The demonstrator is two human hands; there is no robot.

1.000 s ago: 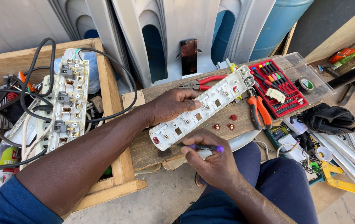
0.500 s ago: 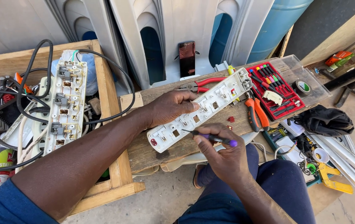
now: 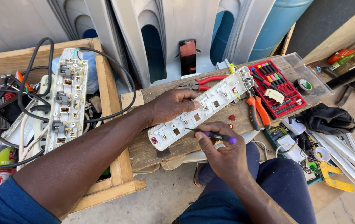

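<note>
On wooden plank (image 3: 152,151), right hand (image 3: 223,153) shifted screwdriver (image 3: 210,134) tip onto power strip (image 3: 202,108), left hand (image 3: 171,105) unmoved

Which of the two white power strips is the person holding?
The closed power strip on the wooden board, under the left hand. The other strip lies opened in the crate, untouched.
</note>
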